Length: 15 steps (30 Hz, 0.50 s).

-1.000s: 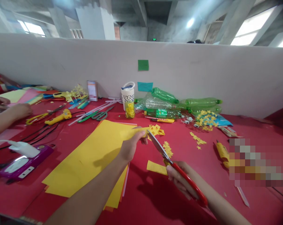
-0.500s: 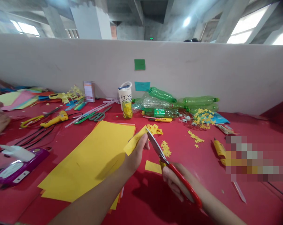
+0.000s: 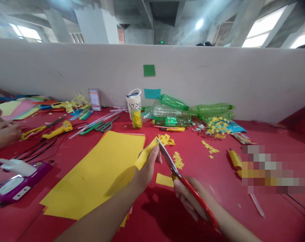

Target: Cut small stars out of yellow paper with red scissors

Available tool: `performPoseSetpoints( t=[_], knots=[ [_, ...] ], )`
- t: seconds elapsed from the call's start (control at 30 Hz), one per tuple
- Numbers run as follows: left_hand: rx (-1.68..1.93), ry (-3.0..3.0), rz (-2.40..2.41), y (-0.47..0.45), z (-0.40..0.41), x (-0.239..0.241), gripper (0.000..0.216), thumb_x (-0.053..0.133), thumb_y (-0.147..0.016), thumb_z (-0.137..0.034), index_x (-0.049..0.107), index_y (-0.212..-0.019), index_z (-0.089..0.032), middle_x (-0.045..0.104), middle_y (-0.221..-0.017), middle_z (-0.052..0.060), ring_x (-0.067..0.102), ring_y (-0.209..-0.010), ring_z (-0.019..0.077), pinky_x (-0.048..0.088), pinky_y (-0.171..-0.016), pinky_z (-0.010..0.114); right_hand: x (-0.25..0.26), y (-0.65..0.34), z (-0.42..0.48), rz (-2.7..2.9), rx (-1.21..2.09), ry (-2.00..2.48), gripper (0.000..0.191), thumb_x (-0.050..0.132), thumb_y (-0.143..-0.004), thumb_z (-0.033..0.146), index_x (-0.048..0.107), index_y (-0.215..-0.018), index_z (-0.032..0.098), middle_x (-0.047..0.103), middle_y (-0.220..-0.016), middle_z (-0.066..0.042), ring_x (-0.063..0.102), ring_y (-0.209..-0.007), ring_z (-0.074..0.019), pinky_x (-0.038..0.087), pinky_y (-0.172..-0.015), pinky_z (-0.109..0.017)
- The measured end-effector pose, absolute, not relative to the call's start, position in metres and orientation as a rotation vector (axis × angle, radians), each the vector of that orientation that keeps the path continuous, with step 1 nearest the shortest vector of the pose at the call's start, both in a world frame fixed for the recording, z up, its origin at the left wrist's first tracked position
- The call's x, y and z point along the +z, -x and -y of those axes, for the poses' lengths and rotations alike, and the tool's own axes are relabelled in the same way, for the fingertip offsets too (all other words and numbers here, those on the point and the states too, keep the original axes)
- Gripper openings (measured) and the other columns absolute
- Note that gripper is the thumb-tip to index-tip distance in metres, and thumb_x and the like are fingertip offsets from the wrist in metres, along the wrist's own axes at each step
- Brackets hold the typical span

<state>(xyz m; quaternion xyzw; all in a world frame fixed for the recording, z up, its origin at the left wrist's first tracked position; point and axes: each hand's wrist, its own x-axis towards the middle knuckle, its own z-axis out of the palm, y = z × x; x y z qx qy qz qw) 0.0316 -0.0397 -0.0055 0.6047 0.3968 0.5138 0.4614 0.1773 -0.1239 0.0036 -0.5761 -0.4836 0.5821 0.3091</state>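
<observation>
My left hand (image 3: 147,168) pinches a small yellow paper strip (image 3: 145,155) and holds it up above the red table (image 3: 218,188). My right hand (image 3: 193,198) grips red-handled scissors (image 3: 185,181), whose blades point up and left and meet the strip's right end. A big yellow paper sheet (image 3: 102,171) lies flat under my left forearm. Another small yellow piece (image 3: 164,179) rests on the table between my hands. Cut yellow stars (image 3: 179,160) lie just beyond the scissor tips.
Green plastic bottles (image 3: 193,112) and a patterned cup (image 3: 133,104) stand against the grey wall. More yellow stars (image 3: 218,127), a yellow glue gun (image 3: 235,159), green scissors (image 3: 102,126) and a purple device (image 3: 18,178) lie around. Another person's hands (image 3: 1,131) are at the far left.
My left hand lifted the strip off the big sheet and drew it nearer to me. The scissors came closer with it and stay at the strip's end.
</observation>
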Motion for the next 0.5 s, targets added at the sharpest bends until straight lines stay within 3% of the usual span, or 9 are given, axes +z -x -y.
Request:
performPoseSetpoints(
  t=[0.5],
  knots=[
    [1.238, -1.238, -0.897, -0.0341, 0.0352, -0.0102, 0.038, 0.044, -0.085, -0.041, 0.057, -0.058, -0.019, 0.054, -0.057, 0.000, 0.050, -0.060, 0.0134, 0.041, -0.068, 0.027, -0.0005, -0.1797, 0.1216, 1.253, 1.519, 1.509, 0.044, 0.050, -0.075, 0.061, 0.042, -0.061, 0.020, 0.030, -0.032, 0.012, 0.027, -0.022, -0.0035, 0.022, -0.024, -0.013]
  ],
)
